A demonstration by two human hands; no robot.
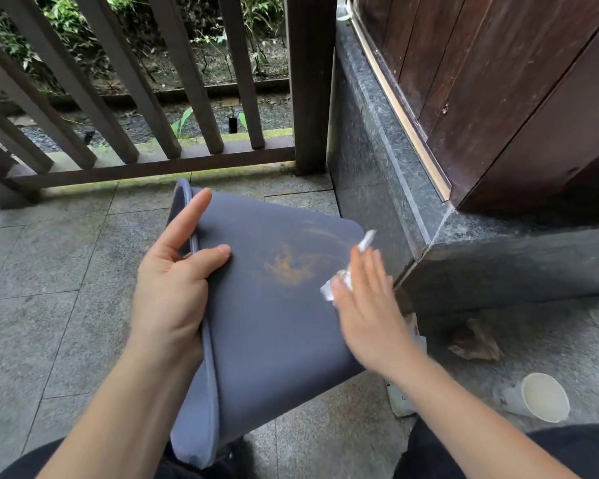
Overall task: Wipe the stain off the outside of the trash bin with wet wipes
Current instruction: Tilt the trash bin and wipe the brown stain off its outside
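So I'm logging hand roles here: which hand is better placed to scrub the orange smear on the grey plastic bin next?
Right. The right hand already holds the white wet wipe just beside the orange smear, while the left hand grips the rim of the grey plastic bin, steadying it.

One bin (277,305), one wipe (346,274), one cup (540,397)

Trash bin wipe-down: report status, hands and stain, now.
Left hand grips bin rim, steadying it. Right hand presses wet wipe flat on trash bin side. Orange stain remains, just left of wipe. Nothing blocking.
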